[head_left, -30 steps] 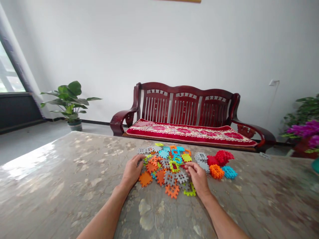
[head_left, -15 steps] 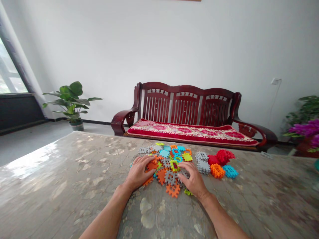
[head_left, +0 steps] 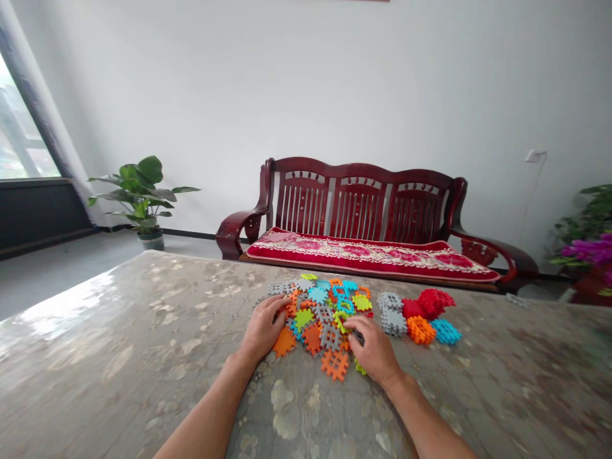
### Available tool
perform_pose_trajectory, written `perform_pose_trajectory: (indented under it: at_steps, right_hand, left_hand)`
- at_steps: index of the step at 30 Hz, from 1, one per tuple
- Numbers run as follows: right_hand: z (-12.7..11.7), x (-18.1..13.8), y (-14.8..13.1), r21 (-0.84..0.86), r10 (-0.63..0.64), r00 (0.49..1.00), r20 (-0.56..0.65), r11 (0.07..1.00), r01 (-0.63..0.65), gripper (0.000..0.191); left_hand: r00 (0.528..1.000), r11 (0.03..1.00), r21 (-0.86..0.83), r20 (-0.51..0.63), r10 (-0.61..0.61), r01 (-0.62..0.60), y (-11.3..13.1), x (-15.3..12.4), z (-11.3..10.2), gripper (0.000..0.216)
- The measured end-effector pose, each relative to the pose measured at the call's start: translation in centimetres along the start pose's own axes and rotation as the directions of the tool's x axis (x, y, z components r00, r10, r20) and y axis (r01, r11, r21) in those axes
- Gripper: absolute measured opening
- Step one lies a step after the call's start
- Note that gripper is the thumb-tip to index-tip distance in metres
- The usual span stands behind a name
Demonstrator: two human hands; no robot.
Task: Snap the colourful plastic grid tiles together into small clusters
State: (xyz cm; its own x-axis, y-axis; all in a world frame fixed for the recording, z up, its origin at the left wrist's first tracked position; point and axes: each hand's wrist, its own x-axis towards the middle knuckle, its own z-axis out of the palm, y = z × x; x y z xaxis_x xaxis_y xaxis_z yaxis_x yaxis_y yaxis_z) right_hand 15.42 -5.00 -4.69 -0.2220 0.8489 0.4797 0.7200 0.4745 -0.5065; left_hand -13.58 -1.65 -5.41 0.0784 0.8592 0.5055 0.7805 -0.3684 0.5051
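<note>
A loose pile of plastic interlocking tiles with toothed edges, orange, grey, blue and lime green, lies on the table. My left hand [head_left: 262, 328] rests at the pile's left side, fingers stretched forward over the tiles and thumb apart. Beside its thumb are a lime green tile [head_left: 304, 319] and a solid orange tile [head_left: 285, 342]. My right hand [head_left: 375, 347] is at the pile's right side with bent fingers, a gap showing between thumb and forefinger. Its fingertips are at a lime green frame tile [head_left: 340, 320]; whether they touch it is unclear. An orange window tile [head_left: 335, 365] lies in front.
To the right of the pile stand stacked grey tiles [head_left: 393, 322], red tiles [head_left: 434, 303], orange tiles [head_left: 421, 330] and blue tiles [head_left: 446, 331]. A patterned cloth covers the table [head_left: 119, 382]. Behind it is a wooden bench [head_left: 358, 175]; a potted plant [head_left: 150, 239] stands left.
My left hand has drawn back to the left, uncovering lime green and orange tiles. The thumb and fingers of my right hand have come closer together. The view has shifted slightly.
</note>
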Motion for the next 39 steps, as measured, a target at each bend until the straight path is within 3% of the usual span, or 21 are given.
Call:
perform_pose_trajectory:
  at_steps: [6, 13, 15, 22, 28, 33, 39]
  right_hand:
    - [-0.2, 0.0, -0.1, 0.023, 0.026, 0.999, -0.032, 0.999, -0.025, 0.023]
    - [-0.3, 0.0, 0.2, 0.058, 0.023, 0.996, -0.089, 0.998, -0.017, 0.02]
    - [-0.3, 0.0, 0.2, 0.065, 0.017, 0.994, -0.112, 0.998, -0.01, 0.02]
    - [-0.3, -0.1, 0.0, 0.058, 0.041, 0.987, -0.153, 0.998, -0.032, 0.022]
    - [-0.7, 1.1, 0.0, 0.071, 0.082, 0.983, -0.163, 0.995, -0.072, 0.027]
    - [-0.5, 4.0, 1.2, -0.051, 0.107, 0.988, -0.108, 0.992, -0.113, 0.034]
    - [0.6, 8.7, 2.8, -0.36, 0.187, 0.981, 0.056, 0.92, -0.155, 0.041]
  left_hand:
    - [0.996, 0.995, 0.095, -0.093, 0.002, 0.007, 1.7, -0.4, -1.5, 0.024]
    - [1.0, 0.995, 0.103, 0.002, 0.006, -0.006, 3.1, -0.9, -1.7, 0.02]
    - [1.0, 0.994, 0.108, -0.021, -0.007, 0.009, 2.9, -0.9, -1.6, 0.022]
    - [0.942, 0.944, 0.136, -0.197, -0.271, 0.3, 1.3, -0.3, -1.9, 0.029]
    - [0.935, 0.927, 0.146, -0.145, -0.325, 0.345, 1.1, 0.0, -1.8, 0.04]
    - [0.938, 0.931, 0.112, -0.059, -0.343, 0.347, 0.7, 0.2, -1.4, 0.045]
    - [0.936, 0.93, 0.108, -0.061, -0.347, 0.352, 0.0, 0.3, -1.1, 0.039]
